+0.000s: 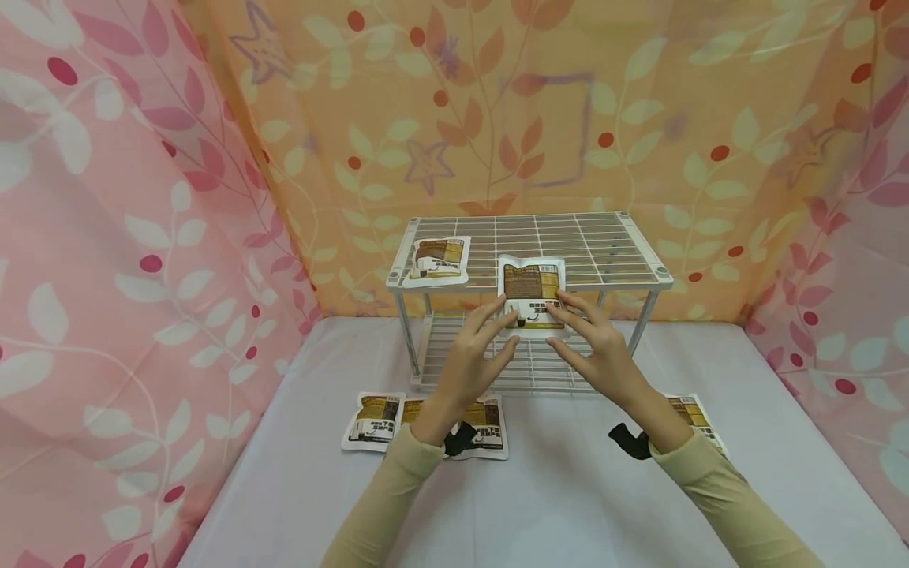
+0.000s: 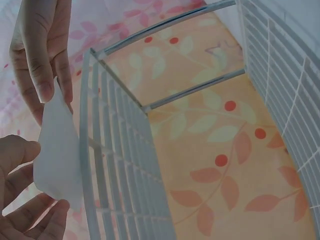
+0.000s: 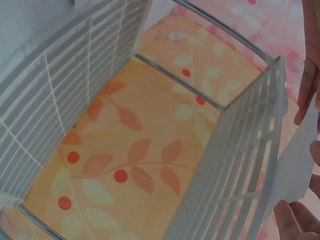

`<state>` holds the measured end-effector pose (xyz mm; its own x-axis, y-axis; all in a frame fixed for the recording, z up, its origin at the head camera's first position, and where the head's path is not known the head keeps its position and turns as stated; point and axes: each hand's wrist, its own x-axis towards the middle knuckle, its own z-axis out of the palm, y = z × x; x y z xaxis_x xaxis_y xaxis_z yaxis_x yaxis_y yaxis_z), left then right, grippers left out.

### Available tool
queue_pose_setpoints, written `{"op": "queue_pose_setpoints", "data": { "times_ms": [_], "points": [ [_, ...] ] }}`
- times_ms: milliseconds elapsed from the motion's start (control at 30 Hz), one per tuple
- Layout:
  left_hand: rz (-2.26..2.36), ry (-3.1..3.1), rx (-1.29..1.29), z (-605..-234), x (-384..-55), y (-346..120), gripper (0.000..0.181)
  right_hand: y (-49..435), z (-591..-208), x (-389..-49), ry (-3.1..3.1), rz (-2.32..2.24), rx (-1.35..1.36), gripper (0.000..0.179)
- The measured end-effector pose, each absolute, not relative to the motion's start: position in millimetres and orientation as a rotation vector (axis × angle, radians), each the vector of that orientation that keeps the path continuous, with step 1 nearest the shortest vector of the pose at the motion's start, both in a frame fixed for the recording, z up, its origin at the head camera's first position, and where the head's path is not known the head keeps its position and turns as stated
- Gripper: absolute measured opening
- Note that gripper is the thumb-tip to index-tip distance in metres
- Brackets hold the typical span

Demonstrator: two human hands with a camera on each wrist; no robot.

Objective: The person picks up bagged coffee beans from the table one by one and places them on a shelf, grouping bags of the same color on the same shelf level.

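Note:
Both hands hold one white-edged food pouch (image 1: 534, 276) with a brown-and-yellow printed panel, just at the front edge of the rack's top shelf. The left hand (image 1: 472, 347) pinches it along its left side and lower corner. On the opposite side, the right hand (image 1: 602, 356) grips it with spread fingers and thumb. The pouch's plain white back (image 2: 57, 150) faces the left wrist camera, tilted close beside the shelf wires. A similar pouch (image 1: 442, 259) lies on the top shelf's left end. The white wire rack (image 1: 589, 237) has two tiers.
On the white table (image 1: 554, 505), several like pouches lie left of centre, among them a left one (image 1: 372, 422) and a right one (image 1: 491, 434); the left forearm partly covers them. Another pouch (image 1: 699, 414) shows behind the right forearm. Floral cloth (image 1: 454, 118) hangs around the table.

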<state>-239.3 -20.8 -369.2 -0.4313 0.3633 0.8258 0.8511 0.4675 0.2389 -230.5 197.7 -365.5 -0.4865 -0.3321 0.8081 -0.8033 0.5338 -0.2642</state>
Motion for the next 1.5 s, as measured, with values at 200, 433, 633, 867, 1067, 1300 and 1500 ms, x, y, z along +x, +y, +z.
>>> {"op": "queue_pose_setpoints", "data": {
  "times_ms": [200,433,633,867,1067,1300,1500],
  "points": [
    [-0.847,-2.054,-0.996,-358,-248,-21,0.035,198,-355,-239,-2.083,0.847,0.895,0.053],
    [-0.807,-2.057,-0.982,-351,-258,-19,0.031,197,-347,-247,-2.105,0.839,0.881,0.048],
    [-0.808,-2.08,-0.962,-348,-265,-18,0.03,194,-344,-255,-2.121,0.837,0.861,0.046],
    [-0.839,-2.124,-0.93,-340,-271,-16,0.029,192,-334,-260,-2.146,0.806,0.833,0.042],
    [-0.817,-2.166,-0.895,-335,-274,-14,0.028,191,-327,-263,-2.216,0.773,0.808,0.041],
    [-0.787,-2.263,-0.851,-331,-277,-12,0.03,192,-322,-267,-2.308,0.788,0.799,0.04],
    [-0.767,-2.284,-0.834,-327,-280,-10,0.03,190,-319,-273,-2.366,0.779,0.795,0.04]
  ]
}}
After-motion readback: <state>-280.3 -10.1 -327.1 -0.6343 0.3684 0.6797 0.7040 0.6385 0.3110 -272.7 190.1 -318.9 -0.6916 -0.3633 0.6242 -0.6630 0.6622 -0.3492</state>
